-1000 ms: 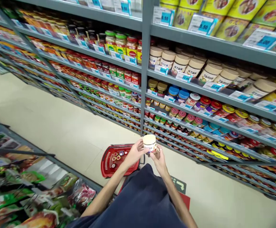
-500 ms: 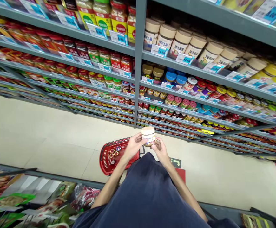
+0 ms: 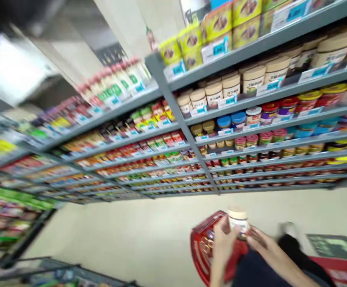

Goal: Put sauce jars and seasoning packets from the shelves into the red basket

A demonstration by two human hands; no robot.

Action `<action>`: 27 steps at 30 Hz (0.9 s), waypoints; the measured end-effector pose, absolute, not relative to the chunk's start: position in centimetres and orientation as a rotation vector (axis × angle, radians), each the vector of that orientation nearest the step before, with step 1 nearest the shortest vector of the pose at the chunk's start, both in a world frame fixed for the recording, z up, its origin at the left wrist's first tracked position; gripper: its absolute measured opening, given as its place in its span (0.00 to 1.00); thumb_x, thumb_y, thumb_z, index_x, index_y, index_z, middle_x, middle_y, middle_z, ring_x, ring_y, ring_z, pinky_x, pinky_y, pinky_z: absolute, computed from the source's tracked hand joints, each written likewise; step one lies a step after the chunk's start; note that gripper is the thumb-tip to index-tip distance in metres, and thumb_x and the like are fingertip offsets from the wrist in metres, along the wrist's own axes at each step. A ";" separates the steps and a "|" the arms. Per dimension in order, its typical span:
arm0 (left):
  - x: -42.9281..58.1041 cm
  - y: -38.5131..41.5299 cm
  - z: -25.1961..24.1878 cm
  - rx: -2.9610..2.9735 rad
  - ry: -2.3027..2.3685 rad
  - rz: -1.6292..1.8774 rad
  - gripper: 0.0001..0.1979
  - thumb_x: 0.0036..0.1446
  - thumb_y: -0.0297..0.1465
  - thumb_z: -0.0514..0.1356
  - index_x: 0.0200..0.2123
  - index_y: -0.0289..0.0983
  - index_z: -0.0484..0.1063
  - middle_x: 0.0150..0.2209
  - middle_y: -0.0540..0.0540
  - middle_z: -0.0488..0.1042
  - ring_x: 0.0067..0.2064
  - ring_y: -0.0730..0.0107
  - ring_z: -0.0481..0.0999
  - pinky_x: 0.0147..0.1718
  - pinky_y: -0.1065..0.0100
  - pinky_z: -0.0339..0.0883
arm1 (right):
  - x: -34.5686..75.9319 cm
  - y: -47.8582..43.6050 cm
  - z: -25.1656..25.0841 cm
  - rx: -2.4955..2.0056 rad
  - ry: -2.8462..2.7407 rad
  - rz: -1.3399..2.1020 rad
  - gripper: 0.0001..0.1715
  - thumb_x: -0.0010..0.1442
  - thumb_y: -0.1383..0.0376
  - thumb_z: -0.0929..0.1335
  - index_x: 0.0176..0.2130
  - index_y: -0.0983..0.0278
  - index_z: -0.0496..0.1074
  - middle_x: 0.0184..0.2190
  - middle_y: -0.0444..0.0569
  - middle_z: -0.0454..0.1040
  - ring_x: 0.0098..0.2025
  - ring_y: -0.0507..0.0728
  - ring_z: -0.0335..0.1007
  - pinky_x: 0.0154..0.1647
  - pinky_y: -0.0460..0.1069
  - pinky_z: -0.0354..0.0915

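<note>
A jar with a cream-coloured lid and a pale label [image 3: 237,220] is held upright between both hands in front of my body. My left hand [image 3: 225,238] grips its left side, fingers wrapped round it. On the lower right side, my right hand [image 3: 259,241] closes on the same jar. Motion blur hides the label's print. Just behind and below my left hand, a red shopping basket [image 3: 198,248] stands on the floor with several small round-lidded jars inside.
Long grey shelves [image 3: 188,129] full of jars run across the aisle ahead. Similar cream-lidded jars [image 3: 213,93] stand on an upper shelf. Pale floor [image 3: 125,235] lies at left, other shelves [image 3: 80,275] at lower left. A floor sign [image 3: 335,245] shows at lower right.
The camera view has swung up and to the left, so the hands, jar and basket now appear lower and further right. Both hands still hold the jar.
</note>
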State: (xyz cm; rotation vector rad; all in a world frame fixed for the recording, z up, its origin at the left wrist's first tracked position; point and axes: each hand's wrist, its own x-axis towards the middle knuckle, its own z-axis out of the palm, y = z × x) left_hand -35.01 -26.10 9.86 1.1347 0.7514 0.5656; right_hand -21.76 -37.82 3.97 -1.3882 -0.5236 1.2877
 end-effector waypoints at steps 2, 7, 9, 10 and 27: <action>-35.3 -25.3 9.9 1.163 0.782 0.572 0.23 0.55 0.38 0.70 0.54 0.39 0.79 0.56 0.36 0.78 0.58 0.50 0.78 0.59 0.56 0.70 | -22.4 -37.0 2.7 -1.382 -0.477 1.238 0.38 0.51 0.43 0.76 0.56 0.58 0.77 0.59 0.66 0.75 0.61 0.72 0.72 0.67 0.64 0.65; -34.5 -24.2 13.0 1.276 0.730 0.449 0.23 0.55 0.37 0.70 0.54 0.37 0.78 0.58 0.36 0.77 0.60 0.50 0.76 0.61 0.55 0.68 | -22.9 -36.8 5.3 -1.322 -0.440 1.128 0.39 0.54 0.44 0.75 0.58 0.61 0.75 0.57 0.63 0.77 0.58 0.70 0.76 0.65 0.66 0.67; -33.7 -24.0 13.5 1.286 0.727 0.394 0.24 0.55 0.37 0.70 0.54 0.38 0.78 0.58 0.38 0.77 0.60 0.51 0.76 0.61 0.56 0.68 | -22.4 -37.2 6.7 -1.310 -0.480 1.106 0.39 0.57 0.45 0.73 0.60 0.62 0.73 0.57 0.60 0.77 0.58 0.68 0.76 0.65 0.65 0.68; -33.3 -24.1 13.5 1.280 0.724 0.374 0.24 0.55 0.37 0.70 0.55 0.39 0.77 0.59 0.38 0.77 0.61 0.51 0.75 0.62 0.56 0.67 | -22.0 -37.5 7.1 -1.309 -0.498 1.092 0.38 0.59 0.46 0.73 0.61 0.62 0.72 0.58 0.59 0.77 0.58 0.67 0.76 0.64 0.64 0.68; -19.6 -27.5 20.0 1.260 0.541 0.455 0.33 0.51 0.42 0.73 0.58 0.35 0.75 0.59 0.34 0.76 0.61 0.47 0.75 0.61 0.52 0.68 | -7.2 -43.3 17.4 -1.457 -0.748 0.695 0.29 0.64 0.51 0.71 0.60 0.58 0.73 0.58 0.54 0.77 0.55 0.64 0.75 0.60 0.61 0.70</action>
